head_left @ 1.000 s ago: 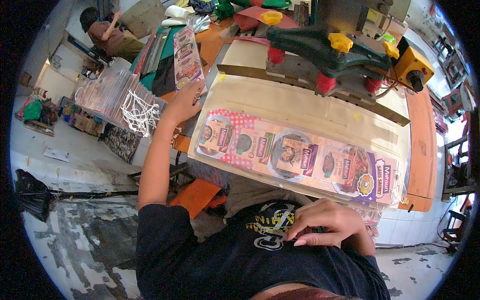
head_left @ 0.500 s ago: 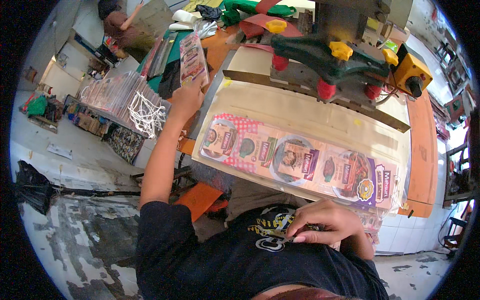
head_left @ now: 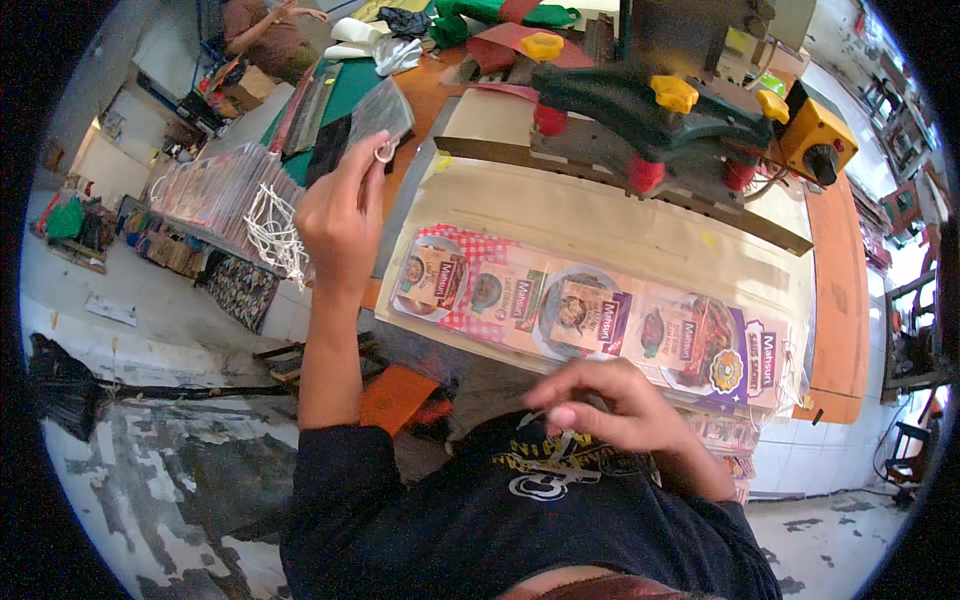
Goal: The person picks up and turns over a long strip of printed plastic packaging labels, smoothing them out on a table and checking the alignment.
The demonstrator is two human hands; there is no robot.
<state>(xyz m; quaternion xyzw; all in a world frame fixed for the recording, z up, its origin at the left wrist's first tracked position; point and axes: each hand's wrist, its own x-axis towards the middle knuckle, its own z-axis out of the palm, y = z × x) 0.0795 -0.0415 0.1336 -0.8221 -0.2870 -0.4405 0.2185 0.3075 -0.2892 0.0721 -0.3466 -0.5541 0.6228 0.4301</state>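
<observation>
My left hand is raised over the left edge of the workbench, gripping a flat clear plastic packet by its lower end. My right hand hovers close to my chest with its fingers pinched together; something thin and pale may sit between them, but I cannot tell. A row of colourful printed food packets lies flat across the pale work surface in front of me.
A press machine with a dark green arm, red posts and yellow knobs stands behind the packets, with a yellow switch box at right. A stack of clear packets with white string lies left. Another person works far back left.
My left hand has pulled back toward me and risen, turning the clear packet edge-on. My right hand has lifted off my shirt and moved right, with the fingers pinched.
</observation>
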